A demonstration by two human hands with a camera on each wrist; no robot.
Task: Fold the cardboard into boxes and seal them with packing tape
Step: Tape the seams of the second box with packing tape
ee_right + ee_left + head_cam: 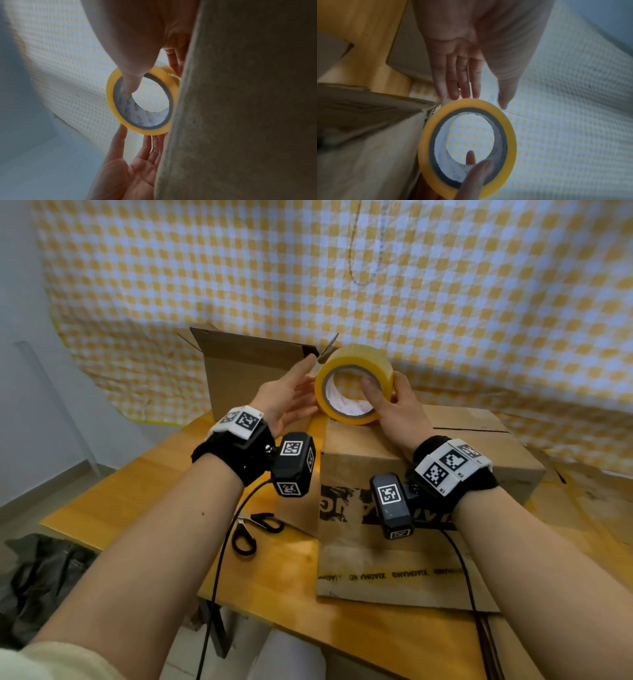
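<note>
My right hand (387, 402) grips a yellow roll of packing tape (352, 385), thumb inside the core and fingers round the outer rim, just above the top of a closed cardboard box (376, 460). In the right wrist view the thumb (130, 81) presses into the tape roll (142, 100). My left hand (291, 395) is flat with straight fingers, its fingertips (453, 93) touching the rim of the roll (467, 148) from the left. A second cardboard box (246, 371) stands open-topped behind, at the back left.
Black-handled scissors (253, 529) lie on the wooden table (137, 491) left of the closed box. A yellow checked cloth (445, 302) hangs behind. Flat printed cardboard (394, 580) lies under the front of the box. Dark fabric (37, 577) sits on the floor at left.
</note>
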